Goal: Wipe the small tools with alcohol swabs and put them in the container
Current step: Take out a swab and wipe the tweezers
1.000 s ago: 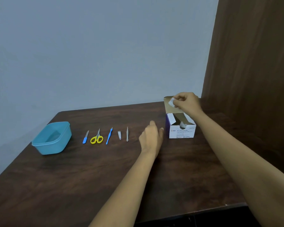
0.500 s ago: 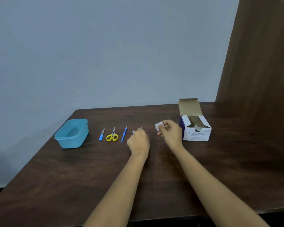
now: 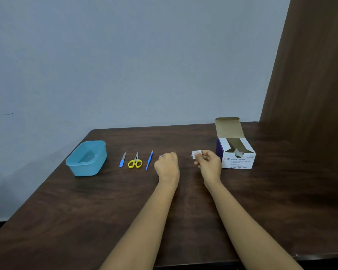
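My right hand (image 3: 209, 162) pinches a small white alcohol swab packet (image 3: 196, 153) just above the table, left of the open swab box (image 3: 238, 160). My left hand (image 3: 167, 163) is down on the row of tools. Its fingers curl over the silver tweezers (image 3: 175, 152), and only the tip pokes out past the knuckles. A small silver clipper (image 3: 160, 156) peeks out at the hand's left edge. Left of it lie a thin blue tool (image 3: 149, 160), yellow-handled scissors (image 3: 135, 161) and a blue-handled file (image 3: 122, 159). The blue plastic container (image 3: 80, 170) stands open at the far left.
The dark wooden table (image 3: 105, 211) meets a pale wall behind and a brown wooden panel (image 3: 310, 84) on the right. The box's lid flap (image 3: 227, 126) stands up. The table's front edge runs close to my forearms.
My right hand took a swab packet from the box and brought it left and down to the table's middle. My left hand moved onto the tweezers. The view shifted right.
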The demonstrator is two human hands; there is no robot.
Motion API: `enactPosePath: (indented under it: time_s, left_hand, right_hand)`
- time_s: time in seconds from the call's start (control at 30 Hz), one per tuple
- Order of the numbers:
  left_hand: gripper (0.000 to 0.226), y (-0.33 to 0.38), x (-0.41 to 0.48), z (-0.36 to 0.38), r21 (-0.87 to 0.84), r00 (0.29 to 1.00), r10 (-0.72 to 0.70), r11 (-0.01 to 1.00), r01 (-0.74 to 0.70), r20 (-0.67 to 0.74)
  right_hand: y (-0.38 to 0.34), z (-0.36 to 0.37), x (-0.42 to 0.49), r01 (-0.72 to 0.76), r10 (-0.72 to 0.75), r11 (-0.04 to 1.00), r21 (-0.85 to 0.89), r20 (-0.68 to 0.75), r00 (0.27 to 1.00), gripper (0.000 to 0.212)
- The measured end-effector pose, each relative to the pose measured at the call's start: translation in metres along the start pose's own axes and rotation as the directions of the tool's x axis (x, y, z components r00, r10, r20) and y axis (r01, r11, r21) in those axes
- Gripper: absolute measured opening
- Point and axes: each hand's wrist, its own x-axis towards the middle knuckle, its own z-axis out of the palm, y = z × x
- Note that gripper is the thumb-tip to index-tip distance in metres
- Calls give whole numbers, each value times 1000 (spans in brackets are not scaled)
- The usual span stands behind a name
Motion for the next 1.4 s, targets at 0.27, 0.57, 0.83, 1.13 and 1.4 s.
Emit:
enactPosePath:
  time_s: [0.27, 0.57, 0.83, 1.13, 1.4]
  left_hand:
    - [19, -6, -9, -6, -344, 994, -107, 933, 102, 5]
    - [17, -19, -34, -3, -974, 989, -108, 190, 125, 105]
    - [14, -22, -49, 3, -985, 983, -62, 29, 172, 170]
    - [11, -23, -49, 4, -986, 990, -17, 83, 141, 140]
    - [12, -24, -49, 3, -984, 991, -22, 114, 137, 135]
  right_hand:
    - [1, -4, 2, -48, 47, 996, 75, 13, 999, 7]
    - [-9, -6, -7, -187, 142, 961, 206, 215, 966, 11]
    - [-17, -6, -7, -355, 253, 887, 296, 333, 908, 21]
    - [-23, -8, -9, -395, 275, 878, 270, 391, 879, 15]
    - [-32, -8, -11, -550, 343, 705, 448, 463, 817, 17]
